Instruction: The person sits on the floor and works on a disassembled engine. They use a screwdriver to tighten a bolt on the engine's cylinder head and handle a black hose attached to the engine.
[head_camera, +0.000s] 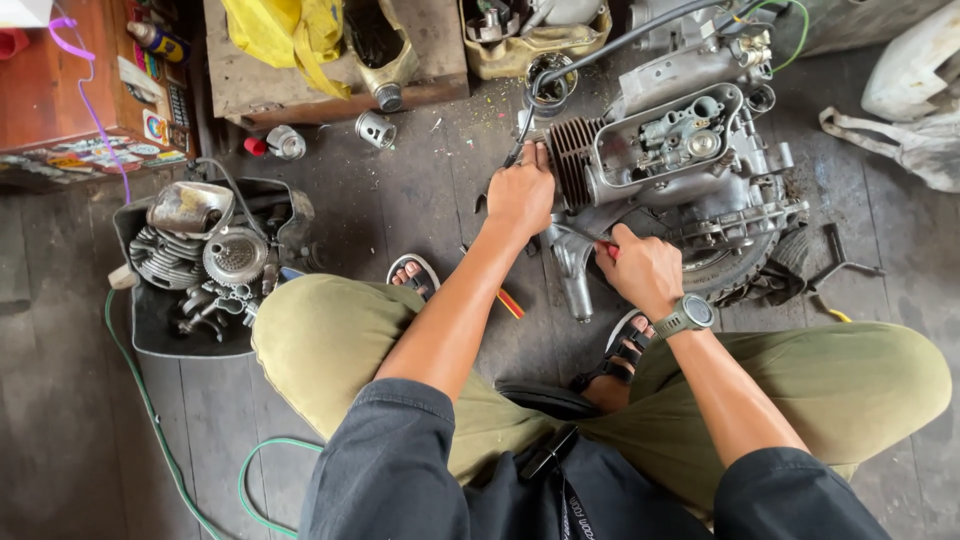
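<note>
A grey metal engine block (690, 170) with a finned cylinder (572, 160) lies on the dark wooden floor in front of me. My left hand (521, 190) rests against the left side of the finned cylinder, fingers curled over its edge. My right hand (641, 268) is closed around a red-handled tool (608, 249) whose tip points at the engine's lower left side. A grey watch (686, 316) sits on my right wrist. A small tyre (735, 270) shows under the engine.
A black tray (150, 335) of engine parts stands at the left. A green hose (150, 410) runs along the floor. A wooden crate (300, 90) with a yellow cloth, two loose pistons (375, 128) and a white bag (915, 120) lie further out. A red-yellow tool (510, 302) lies between my knees.
</note>
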